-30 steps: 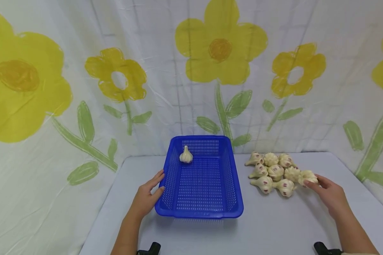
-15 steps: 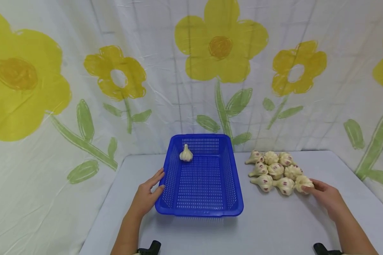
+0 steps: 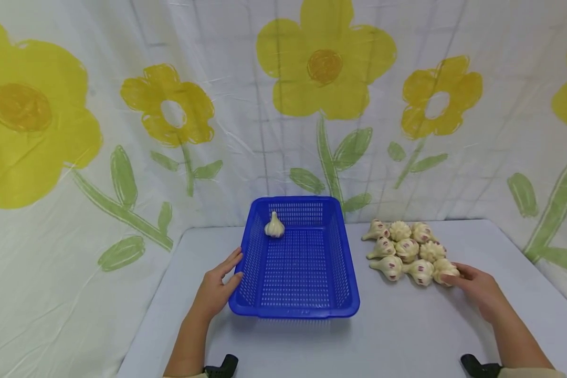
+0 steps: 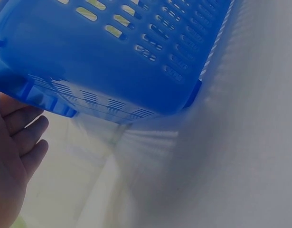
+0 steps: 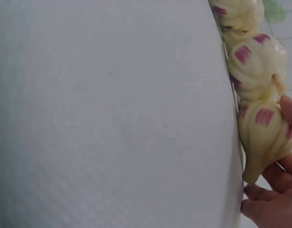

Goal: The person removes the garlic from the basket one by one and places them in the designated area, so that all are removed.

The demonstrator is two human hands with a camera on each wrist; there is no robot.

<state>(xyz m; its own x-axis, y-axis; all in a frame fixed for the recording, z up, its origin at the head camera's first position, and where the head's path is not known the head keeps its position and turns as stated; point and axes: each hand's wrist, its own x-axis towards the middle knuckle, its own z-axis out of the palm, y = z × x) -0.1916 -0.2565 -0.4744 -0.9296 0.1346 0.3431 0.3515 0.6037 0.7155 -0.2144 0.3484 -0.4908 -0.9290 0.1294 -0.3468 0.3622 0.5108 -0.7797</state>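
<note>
In the head view my left hand (image 3: 216, 290) touches the left rim of a blue plastic basket (image 3: 294, 313), fingers fairly straight along it. The left wrist view shows the fingers under the basket's rim (image 4: 51, 105). Inside the basket, near its far left corner, sits one garlic bulb (image 3: 274, 226). To the right, my right hand (image 3: 481, 290) holds a garlic bulb (image 3: 444, 272) between thumb and fingers at the near right end of a cluster. The right wrist view has that garlic bulb (image 5: 263, 130) against the table, its stalk toward the fingers.
Several more garlic bulbs (image 3: 408, 249) stand in rough rows right of the basket. A white table (image 3: 397, 336) carries everything. Behind its far edge hangs a white curtain (image 3: 245, 157) with yellow flowers.
My right hand has brought its garlic bulb nearer and left, into line with the near row. The left hand stays at the basket's rim. The head view has tilted slightly.
</note>
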